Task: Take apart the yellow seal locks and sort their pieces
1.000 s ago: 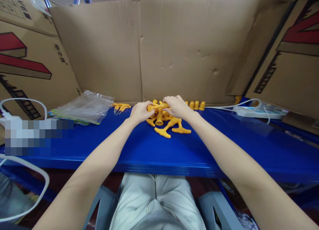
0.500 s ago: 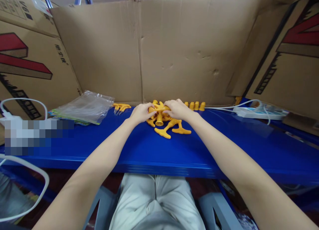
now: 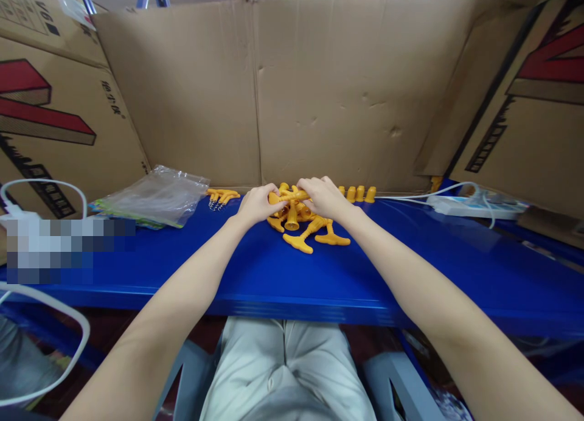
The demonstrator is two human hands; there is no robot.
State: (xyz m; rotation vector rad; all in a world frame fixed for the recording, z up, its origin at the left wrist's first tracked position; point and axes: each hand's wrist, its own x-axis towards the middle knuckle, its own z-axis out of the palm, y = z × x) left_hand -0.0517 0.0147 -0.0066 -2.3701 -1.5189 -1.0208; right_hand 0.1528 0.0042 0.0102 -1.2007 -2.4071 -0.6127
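My left hand (image 3: 259, 205) closes on the handle end of a yellow corkscrew (image 3: 292, 197), which lies sideways above a small pile. Its other end is in the closed fingers of my right hand (image 3: 323, 196), partly hidden by them. Below and between the hands are several more yellow corkscrews, two with T-shaped handles (image 3: 298, 243) pointing towards me. A flared yellow sleeve (image 3: 291, 220) stands out in the pile. Further left lie several T-handles with bare metal spirals (image 3: 221, 197). A row of yellow sleeves (image 3: 360, 193) stands upright just past my right hand.
Clear plastic bags (image 3: 157, 196) lie at the left of the blue table (image 3: 255, 281). A tall cardboard sheet (image 3: 337, 92) stands along the back, with printed boxes at both sides. A white power strip (image 3: 477, 207) and cables lie at the right.
The corkscrew between my hands now lies more level and shows more clearly. My left hand has shifted slightly left and my right hand slightly up and left. The pile below looks unchanged.
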